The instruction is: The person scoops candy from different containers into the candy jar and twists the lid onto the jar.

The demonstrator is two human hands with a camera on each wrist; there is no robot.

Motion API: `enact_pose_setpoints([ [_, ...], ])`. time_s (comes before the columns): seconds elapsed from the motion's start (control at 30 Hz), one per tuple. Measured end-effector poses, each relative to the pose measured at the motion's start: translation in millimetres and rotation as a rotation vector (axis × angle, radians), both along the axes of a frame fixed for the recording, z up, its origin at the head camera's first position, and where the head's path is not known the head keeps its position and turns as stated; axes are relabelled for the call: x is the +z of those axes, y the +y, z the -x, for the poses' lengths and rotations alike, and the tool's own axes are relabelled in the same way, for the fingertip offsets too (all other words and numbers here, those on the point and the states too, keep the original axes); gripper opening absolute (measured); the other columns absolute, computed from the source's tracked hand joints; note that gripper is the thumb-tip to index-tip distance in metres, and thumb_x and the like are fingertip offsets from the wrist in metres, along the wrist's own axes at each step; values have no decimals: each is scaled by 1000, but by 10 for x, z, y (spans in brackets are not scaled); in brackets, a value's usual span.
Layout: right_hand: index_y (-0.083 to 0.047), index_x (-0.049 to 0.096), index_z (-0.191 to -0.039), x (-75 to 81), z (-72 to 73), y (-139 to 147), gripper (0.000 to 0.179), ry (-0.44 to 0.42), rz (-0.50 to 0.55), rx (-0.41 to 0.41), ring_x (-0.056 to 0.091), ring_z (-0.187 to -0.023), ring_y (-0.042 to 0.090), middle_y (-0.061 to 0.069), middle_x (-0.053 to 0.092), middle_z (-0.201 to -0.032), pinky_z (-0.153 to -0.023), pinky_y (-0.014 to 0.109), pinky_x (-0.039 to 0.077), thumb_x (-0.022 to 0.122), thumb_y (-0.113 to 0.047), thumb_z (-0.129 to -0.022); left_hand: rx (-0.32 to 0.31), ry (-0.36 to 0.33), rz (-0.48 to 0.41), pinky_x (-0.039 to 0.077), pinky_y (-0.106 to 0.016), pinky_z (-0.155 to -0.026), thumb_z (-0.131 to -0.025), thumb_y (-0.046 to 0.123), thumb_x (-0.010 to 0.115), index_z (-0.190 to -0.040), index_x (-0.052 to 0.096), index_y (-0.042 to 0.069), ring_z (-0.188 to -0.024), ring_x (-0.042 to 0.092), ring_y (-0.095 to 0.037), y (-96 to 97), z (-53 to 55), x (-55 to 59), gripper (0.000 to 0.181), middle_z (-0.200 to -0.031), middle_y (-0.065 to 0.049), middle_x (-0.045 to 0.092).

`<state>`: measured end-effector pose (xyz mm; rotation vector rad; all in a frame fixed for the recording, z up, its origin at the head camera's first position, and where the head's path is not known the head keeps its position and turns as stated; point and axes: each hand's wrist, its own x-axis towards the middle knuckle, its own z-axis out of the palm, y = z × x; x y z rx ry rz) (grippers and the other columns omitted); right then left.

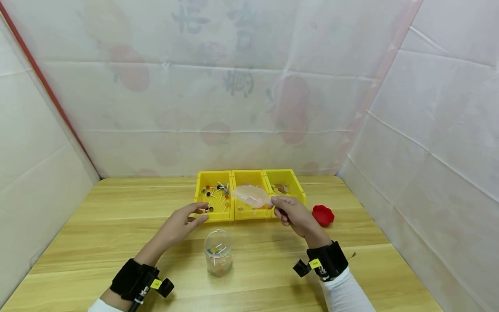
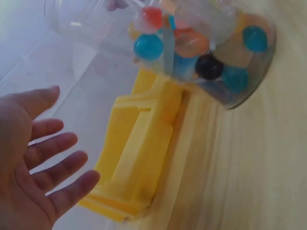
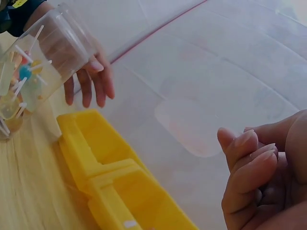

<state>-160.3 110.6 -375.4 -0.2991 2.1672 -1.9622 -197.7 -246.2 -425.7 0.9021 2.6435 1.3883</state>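
Observation:
My right hand (image 1: 293, 213) pinches the narrow end of a translucent, pale pink scoop (image 1: 251, 196) over the middle yellow bin. In the right wrist view the scoop (image 3: 188, 128) extends away from the curled fingers. My left hand (image 1: 180, 224) holds nothing; its fingers are spread beside the front of the left bin (image 1: 202, 177), which has several small lollipops (image 1: 222, 187) in it. Between the hands and closer to me stands a clear jar (image 1: 218, 264) without a lid. Colourful ball lollipops (image 2: 208, 67) and other pale pieces lie inside it.
The middle bin (image 1: 249, 174) holds some pieces, partly hidden by the scoop. In the right bin (image 1: 298, 186) lie brownish pieces. A red scalloped lid-like piece (image 1: 322, 216) sits to the right on the wooden table (image 1: 128, 208). Pale sheeting (image 1: 175, 104) encloses the back and sides.

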Motion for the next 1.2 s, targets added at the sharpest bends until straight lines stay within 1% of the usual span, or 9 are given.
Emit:
enact_pose_setpoints([
  [0.17,7,62,-99,34,-37,25,42,19,11,72,37,-50,9,1,47,-63,-44,17,35,49,-33,-104,-99,-51,-50,50,-46,-95,-101,42,51,-141,52,11,-117,59,-25,-9,-93,-24,50,-137,-8,57],
  [0.37,3,63,-98,68,-88,49,38,63,1,149,35,-49,8,0,46,-63,-44,16,33,46,-30,-105,-242,-94,-83,43,-55,-100,-105,29,47,-142,50,7,-123,54,-29,-25,-181,-36,43,-137,-10,56],
  [0.6,4,63,-97,111,-135,42,38,63,4,211,35,-48,7,-1,45,-62,-43,15,33,46,-28,-106,-393,-111,-159,46,-36,-100,-108,14,37,-144,47,8,-125,52,-29,-15,-231,-43,38,-138,-15,54],
  [0.7,0,66,-95,119,-151,43,35,70,9,240,35,-48,6,-2,45,-61,-43,15,32,45,-26,-106,-454,-113,-159,46,-37,-101,-106,11,41,-146,45,11,-127,50,-27,-1,-248,-46,40,-141,-13,52],
  [0.83,-9,68,-93,138,-174,27,31,72,14,274,35,-48,6,-3,46,-61,-43,14,32,45,-24,-106,-518,-111,-142,45,-50,-100,-101,19,56,-147,43,17,-129,48,-25,23,-266,-51,48,-143,-8,50],
  [0.93,-8,68,-93,148,-194,16,30,77,16,300,35,-48,6,-2,47,-62,-43,14,32,45,-22,-106,-541,-121,-130,46,-51,-99,-94,24,68,-146,45,18,-127,49,-26,49,-266,-73,57,-141,-3,52],
  [1.0,-5,68,-94,152,-204,10,30,77,17,315,35,-48,6,-2,48,-63,-43,15,32,45,-20,-106,-535,-135,-122,47,-48,-98,-90,24,73,-144,47,15,-125,51,-27,67,-268,-92,60,-137,-1,54],
  [1.07,1,67,-95,161,-216,0,32,81,18,336,35,-47,7,-1,48,-64,-43,15,32,44,-18,-106,-516,-149,-106,47,-44,-98,-88,23,76,-142,48,14,-124,51,-26,84,-273,-108,61,-135,1,56],
  [1.2,13,61,-97,188,-234,-31,37,80,2,360,34,-46,9,-1,48,-63,-41,16,30,45,-19,-106,-495,-167,-98,46,-46,-97,-87,20,76,-140,49,12,-122,53,-26,110,-287,-118,61,-133,0,57],
])
